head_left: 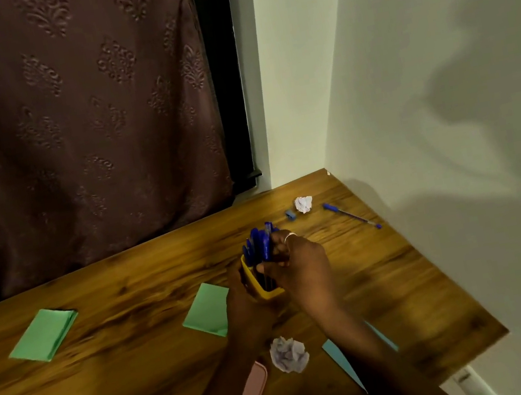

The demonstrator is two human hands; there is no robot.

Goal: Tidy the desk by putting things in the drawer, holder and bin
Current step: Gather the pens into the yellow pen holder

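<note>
Pen-sorting step. Left hand [245, 306] grips the yellow holder [254, 282] mid-desk [127, 377]. Right hand [302, 266] clasps the blue pens [261, 242] standing in it (count unclear). Next, probably: let go and reach for the loose pen [351, 215] near the wall.

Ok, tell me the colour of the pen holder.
Yellow: the pen holder shows best in the head view.

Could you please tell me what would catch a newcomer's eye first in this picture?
Mid-desk, the left hand grips a yellow holder while the right hand holds the blue pens bunched in it. Two green folded papers lie to the left, and a crumpled paper ball sits nearer the camera.
</note>
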